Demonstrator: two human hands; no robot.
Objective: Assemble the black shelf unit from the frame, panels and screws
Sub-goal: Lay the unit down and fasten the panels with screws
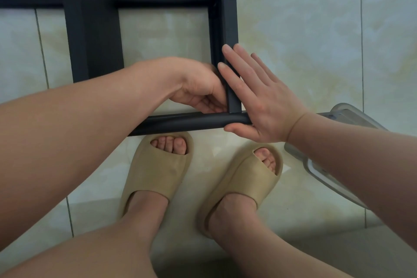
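Black shelf frame (180, 121) stands on the tiled floor (316, 29) just in front of two feet in tan slippers (158, 171), with a dark panel (97, 29) on its left side. The left hand (198, 88) is curled inside the near corner, fingers against the bar; whether it holds anything cannot be told. The right hand (257, 101) lies flat, fingers straight, against the outside of that corner, thumb under the front tube.

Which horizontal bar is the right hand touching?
The near bar, by the slippers: the right hand rests against it, thumb underneath. The far bar is untouched.
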